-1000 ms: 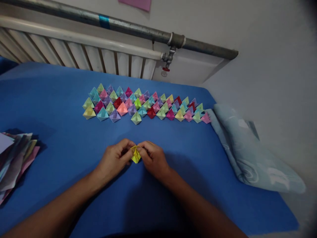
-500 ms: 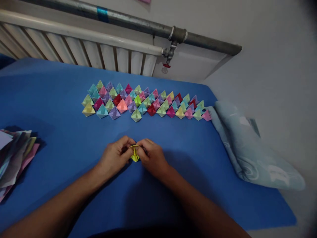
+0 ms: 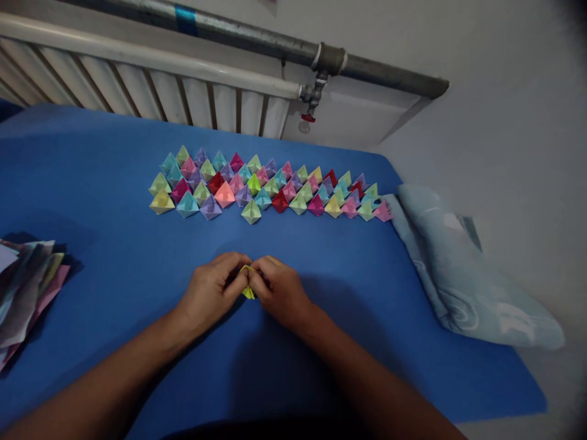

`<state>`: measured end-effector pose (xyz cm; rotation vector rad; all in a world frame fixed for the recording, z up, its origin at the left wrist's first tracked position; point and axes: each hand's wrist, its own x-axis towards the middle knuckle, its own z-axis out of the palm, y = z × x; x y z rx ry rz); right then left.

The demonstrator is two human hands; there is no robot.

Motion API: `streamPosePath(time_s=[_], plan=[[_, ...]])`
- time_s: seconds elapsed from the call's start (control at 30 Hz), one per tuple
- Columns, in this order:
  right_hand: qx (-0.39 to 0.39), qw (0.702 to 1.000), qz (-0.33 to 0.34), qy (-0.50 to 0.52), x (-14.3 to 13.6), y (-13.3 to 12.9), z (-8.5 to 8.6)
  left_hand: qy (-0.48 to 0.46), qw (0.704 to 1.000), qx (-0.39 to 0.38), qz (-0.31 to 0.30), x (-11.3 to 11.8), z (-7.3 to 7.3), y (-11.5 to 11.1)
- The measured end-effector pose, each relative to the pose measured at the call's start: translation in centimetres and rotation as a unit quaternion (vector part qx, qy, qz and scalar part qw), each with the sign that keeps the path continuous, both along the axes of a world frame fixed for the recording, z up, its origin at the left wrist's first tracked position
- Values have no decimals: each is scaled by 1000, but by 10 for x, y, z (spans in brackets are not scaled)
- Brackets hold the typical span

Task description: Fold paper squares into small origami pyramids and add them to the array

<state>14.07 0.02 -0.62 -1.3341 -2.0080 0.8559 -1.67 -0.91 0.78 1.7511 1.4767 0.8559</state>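
A small yellow folded paper piece (image 3: 248, 293) is pinched between both hands near the middle of the blue surface. My left hand (image 3: 213, 286) grips its left side, thumb and fingers closed. From the right, my right hand (image 3: 277, 287) holds the other side in a similar pinch. The fingertips of both hands nearly meet and hide much of the paper. Beyond the hands lie rows of small folded paper boats (image 3: 224, 194) in many colours; a pale green one (image 3: 251, 211) sits slightly forward of the front row.
A stack of coloured paper sheets (image 3: 32, 293) lies at the left edge of the blue surface (image 3: 114, 256). On the right is a folded grey-green blanket (image 3: 468, 275) against the wall. A white radiator (image 3: 137, 85) and a metal pipe (image 3: 257, 43) with a red-handled valve (image 3: 309, 117) run behind.
My fingertips have come closer together over the yellow paper, covering more of it. The view has shifted very slightly; the paper boats and the stack stay in place.
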Motion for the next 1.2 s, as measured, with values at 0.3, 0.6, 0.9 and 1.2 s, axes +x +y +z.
streamPosePath(time_s=[0.3,0.6,0.9,1.2], plan=[[-49,982,-72,170,9,-5,8,-258,946,-156,119,-1,-1,8],[72,988,-44,128,1,-18,-1,-383,879,-217,184,4,8,11],[75,991,-84,75,3,-6,-4,-361,889,-243,142,13,7,4],[-36,988,-101,112,0,-1,-6,-323,914,-227,88,16,2,-1]])
